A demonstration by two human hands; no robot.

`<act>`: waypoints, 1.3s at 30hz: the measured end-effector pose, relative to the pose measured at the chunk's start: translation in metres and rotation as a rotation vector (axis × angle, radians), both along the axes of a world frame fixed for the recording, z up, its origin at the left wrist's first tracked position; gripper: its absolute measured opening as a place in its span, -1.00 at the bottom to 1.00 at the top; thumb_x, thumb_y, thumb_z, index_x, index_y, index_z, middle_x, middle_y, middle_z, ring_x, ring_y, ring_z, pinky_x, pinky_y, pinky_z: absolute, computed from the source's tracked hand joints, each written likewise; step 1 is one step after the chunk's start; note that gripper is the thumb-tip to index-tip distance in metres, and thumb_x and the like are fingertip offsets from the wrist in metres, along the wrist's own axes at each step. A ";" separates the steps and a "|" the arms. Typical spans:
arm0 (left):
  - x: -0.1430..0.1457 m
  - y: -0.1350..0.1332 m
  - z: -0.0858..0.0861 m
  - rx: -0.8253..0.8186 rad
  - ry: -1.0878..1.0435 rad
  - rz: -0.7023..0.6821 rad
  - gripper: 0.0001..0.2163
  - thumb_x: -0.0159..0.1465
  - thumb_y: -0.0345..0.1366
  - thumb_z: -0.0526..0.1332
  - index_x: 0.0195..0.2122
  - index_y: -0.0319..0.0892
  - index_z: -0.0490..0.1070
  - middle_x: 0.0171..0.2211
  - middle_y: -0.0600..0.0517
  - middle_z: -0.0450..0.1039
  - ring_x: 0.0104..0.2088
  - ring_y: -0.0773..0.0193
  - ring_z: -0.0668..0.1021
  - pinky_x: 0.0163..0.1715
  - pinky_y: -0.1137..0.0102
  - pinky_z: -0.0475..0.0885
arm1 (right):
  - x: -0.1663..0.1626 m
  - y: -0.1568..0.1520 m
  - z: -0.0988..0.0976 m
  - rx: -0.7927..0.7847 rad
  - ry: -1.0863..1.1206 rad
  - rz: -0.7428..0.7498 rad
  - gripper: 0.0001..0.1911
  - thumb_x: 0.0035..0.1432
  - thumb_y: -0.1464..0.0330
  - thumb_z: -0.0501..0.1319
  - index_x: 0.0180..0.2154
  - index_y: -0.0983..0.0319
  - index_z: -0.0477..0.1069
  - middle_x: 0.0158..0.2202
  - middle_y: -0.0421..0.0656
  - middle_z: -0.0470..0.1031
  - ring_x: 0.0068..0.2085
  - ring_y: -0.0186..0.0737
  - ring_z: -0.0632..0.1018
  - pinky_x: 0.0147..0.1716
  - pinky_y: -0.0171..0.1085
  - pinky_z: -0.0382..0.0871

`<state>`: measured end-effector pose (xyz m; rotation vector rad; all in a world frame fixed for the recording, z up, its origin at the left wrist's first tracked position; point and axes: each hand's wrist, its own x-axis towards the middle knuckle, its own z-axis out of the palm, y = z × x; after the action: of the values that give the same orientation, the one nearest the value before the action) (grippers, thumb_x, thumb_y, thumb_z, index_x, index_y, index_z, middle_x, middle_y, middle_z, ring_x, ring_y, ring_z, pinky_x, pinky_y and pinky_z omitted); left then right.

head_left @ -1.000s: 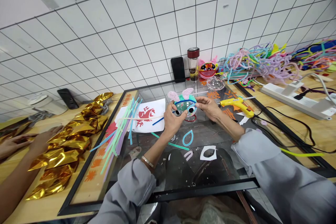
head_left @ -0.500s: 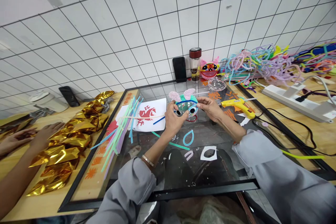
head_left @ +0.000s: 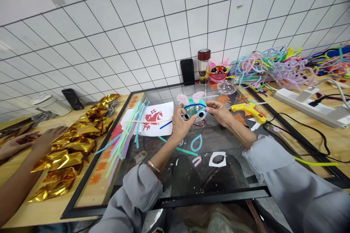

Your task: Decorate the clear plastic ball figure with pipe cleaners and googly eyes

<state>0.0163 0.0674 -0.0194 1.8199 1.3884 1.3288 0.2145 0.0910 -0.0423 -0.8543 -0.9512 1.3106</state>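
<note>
Above the glass top (head_left: 164, 169) I hold a pipe-cleaner animal face (head_left: 194, 107), built on a clear plastic shell with pink ears, a teal top, a dark blue band and black-and-white eyes. My left hand (head_left: 182, 123) is closed around its left side, thumb on the front near an eye. At the right edge, my right hand (head_left: 221, 112) pinches the end of a light blue pipe cleaner (head_left: 202, 110) that lies against the shell; the fingertips partly hide it. A light blue pipe-cleaner loop (head_left: 196, 143) lies below my hands.
A yellow glue gun (head_left: 247, 109) lies right of my hands, its cord running toward a power strip (head_left: 311, 107). Pipe cleaners (head_left: 123, 142) cross printed paper at left. A bottle (head_left: 203, 67) and a finished pink face (head_left: 219, 72) stand behind. Another person's hands (head_left: 46, 140) rest beside gold foil (head_left: 73, 149).
Almost nothing differs. Both hands keep their hold on the animal face, and the view has shifted very slightly.
</note>
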 end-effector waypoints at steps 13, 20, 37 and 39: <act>-0.001 0.001 0.001 -0.004 -0.034 -0.059 -0.68 0.09 -0.26 0.34 -0.37 -0.08 0.13 0.20 -0.17 0.34 0.24 0.03 0.39 0.19 0.12 0.26 | -0.001 0.000 -0.001 0.000 -0.006 -0.021 -0.56 -0.41 0.24 0.59 -0.37 0.13 0.59 -0.36 -0.22 0.64 -0.28 -0.24 0.57 -0.10 -0.18 0.42; -0.002 0.001 0.000 -0.010 -0.052 -0.074 -0.69 0.11 -0.25 0.34 -0.37 -0.08 0.14 0.23 -0.16 0.32 0.27 0.05 0.37 0.22 0.14 0.24 | -0.001 -0.001 0.000 -0.002 -0.012 -0.020 -0.55 -0.42 0.22 0.59 -0.37 0.13 0.59 -0.35 -0.21 0.64 -0.27 -0.23 0.57 -0.09 -0.17 0.42; -0.002 -0.001 0.000 0.006 -0.012 -0.085 -0.76 0.17 -0.23 0.29 -0.37 -0.08 0.17 0.16 -0.10 0.38 0.27 0.08 0.35 0.22 0.15 0.25 | -0.002 -0.002 0.001 -0.004 -0.006 -0.026 -0.55 -0.43 0.23 0.60 -0.38 0.13 0.58 -0.35 -0.22 0.63 -0.26 -0.22 0.57 -0.07 -0.15 0.41; -0.003 -0.001 0.000 0.004 -0.011 -0.090 -0.76 0.18 -0.21 0.28 -0.37 -0.08 0.17 0.21 -0.10 0.34 0.29 0.08 0.33 0.23 0.15 0.23 | -0.002 -0.003 0.001 -0.005 -0.003 -0.027 -0.55 -0.44 0.23 0.60 -0.38 0.12 0.59 -0.36 -0.23 0.63 -0.27 -0.23 0.57 -0.07 -0.16 0.41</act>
<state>0.0136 0.0665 -0.0197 1.8525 1.2837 1.2953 0.2124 0.0884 -0.0409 -0.8704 -0.9359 1.2899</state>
